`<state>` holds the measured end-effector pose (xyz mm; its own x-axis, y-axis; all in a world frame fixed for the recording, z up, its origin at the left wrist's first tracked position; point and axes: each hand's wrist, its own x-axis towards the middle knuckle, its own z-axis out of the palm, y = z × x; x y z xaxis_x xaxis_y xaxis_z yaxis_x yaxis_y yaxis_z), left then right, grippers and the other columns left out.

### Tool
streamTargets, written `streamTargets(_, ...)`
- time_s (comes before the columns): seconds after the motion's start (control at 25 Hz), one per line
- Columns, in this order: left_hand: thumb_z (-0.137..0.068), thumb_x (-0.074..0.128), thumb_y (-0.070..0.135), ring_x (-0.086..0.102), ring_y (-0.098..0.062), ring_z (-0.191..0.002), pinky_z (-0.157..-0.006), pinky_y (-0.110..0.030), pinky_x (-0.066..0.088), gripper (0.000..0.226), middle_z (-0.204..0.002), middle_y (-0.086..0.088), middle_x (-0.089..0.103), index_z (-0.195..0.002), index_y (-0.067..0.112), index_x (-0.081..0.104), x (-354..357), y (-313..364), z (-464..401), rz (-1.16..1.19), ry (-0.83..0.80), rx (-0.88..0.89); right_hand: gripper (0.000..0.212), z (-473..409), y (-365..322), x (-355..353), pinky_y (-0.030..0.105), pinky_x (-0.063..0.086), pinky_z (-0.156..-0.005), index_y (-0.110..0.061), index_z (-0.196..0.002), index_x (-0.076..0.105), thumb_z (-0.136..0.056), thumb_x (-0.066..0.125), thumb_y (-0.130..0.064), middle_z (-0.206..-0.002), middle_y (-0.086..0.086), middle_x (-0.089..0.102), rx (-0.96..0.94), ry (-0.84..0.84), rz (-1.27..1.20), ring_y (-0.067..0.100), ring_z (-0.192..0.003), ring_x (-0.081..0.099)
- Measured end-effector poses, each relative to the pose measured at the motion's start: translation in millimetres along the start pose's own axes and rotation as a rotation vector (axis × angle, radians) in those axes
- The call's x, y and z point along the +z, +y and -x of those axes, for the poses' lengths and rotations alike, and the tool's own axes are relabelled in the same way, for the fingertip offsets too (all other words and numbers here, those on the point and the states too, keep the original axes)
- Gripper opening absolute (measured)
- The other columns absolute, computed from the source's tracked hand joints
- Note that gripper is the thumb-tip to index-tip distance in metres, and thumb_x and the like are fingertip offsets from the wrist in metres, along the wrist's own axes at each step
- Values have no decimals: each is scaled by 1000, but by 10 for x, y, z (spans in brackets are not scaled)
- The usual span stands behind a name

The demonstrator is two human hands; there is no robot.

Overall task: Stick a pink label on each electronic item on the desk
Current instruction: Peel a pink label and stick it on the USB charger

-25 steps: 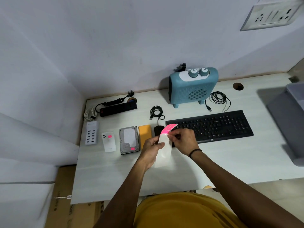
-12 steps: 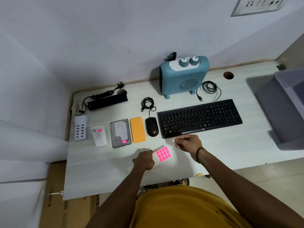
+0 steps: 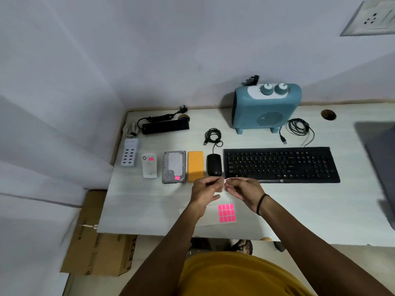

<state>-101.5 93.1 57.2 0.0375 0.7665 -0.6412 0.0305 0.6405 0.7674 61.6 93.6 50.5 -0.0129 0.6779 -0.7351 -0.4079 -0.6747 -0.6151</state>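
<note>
Pink, matte and rectangular, the remaining labels sat in a grid on the glossy label sheet (image 3: 227, 213), which lay flat on the tabletop (image 3: 310, 210) just in front of my wrists. My left hand (image 3: 204, 190) and right hand (image 3: 243, 189) were raised together above the tabletop, fingertips almost meeting; the right hand pinched a small pale piece (image 3: 225, 180), which I judged to be a peeled label seen from its back, though it was too small to confirm. The left hand's fingers were curled toward that piece, and I could not tell whether they touched it. The yellow power bank (image 3: 195, 165) lay just beyond and slightly left of my hands, its long axis running away from me, its top face smooth and unlabelled; the left hand was nearer to it. The black mouse (image 3: 214, 165), rounded and glossy, lay directly beyond the hands, the keyboard (image 3: 280, 164) to the right of it. The hard drive (image 3: 174, 166), metallic and flat, and the white device (image 3: 149, 165) each carried a pink label. I judged the power bank to be the next target.
</note>
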Motion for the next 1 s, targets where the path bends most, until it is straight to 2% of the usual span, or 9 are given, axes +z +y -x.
streamTargets(0.28,-91,75,16,70,-18,-78,-79,-36,63,13,-90,-7,79,-103,13,80,-589,-150,362,144,266,108,21,81,83,757,24,61,-70,9,-105,68,-85,70,2,-93,19,76,101,-234,185,20,-82,75)
streamTargets(0.48,-93,72,9,66,-19,-79,-78,-33,58,10,-85,-9,75,-99,11,80,-1192,-88,455,335,306,134,17,59,193,1324,27,61,-73,4,-104,70,-89,68,-2,-99,22,75,80,-337,200,23,-86,75)
streamTargets(0.64,-91,72,3,71,-21,-86,-88,-36,60,10,-92,-14,77,-98,6,79,-1807,53,333,446,368,191,17,-156,251,1914,26,61,-71,4,-104,69,-92,67,-7,-91,18,74,56,-281,275,22,-80,74)
streamTargets(0.76,-89,74,4,73,-24,-86,-89,-39,62,10,-96,-19,77,-96,7,80,-2311,178,273,489,422,200,20,-345,304,2523,28,59,-73,2,-106,70,-94,64,-12,-80,12,73,56,-299,349,20,-75,72)
streamTargets(0.88,-85,79,7,74,-28,-88,-89,-39,62,14,-99,-21,77,-98,6,80,-2824,219,147,545,463,183,19,-599,421,3169,30,59,-76,-2,-99,73,-93,66,-18,-90,16,73,16,-279,442,23,-82,71)
streamTargets(0.96,-85,79,4,75,-30,-91,-89,-37,61,14,-98,-20,78,-99,4,79,-3157,205,25,582,504,160,17,-856,528,3564,34,59,-86,-9,-94,76,-89,69,-24,-96,13,75,-72,-173,603,21,-83,70)
streamTargets(1.0,-86,77,1,75,-30,-91,-89,-36,61,13,-97,-18,78,-98,4,78,-3291,197,-11,605,534,148,20,-1008,572,3735,36,56,-93,-13,-95,77,-87,69,-29,-100,10,75,-139,-96,744,21,-89,70)
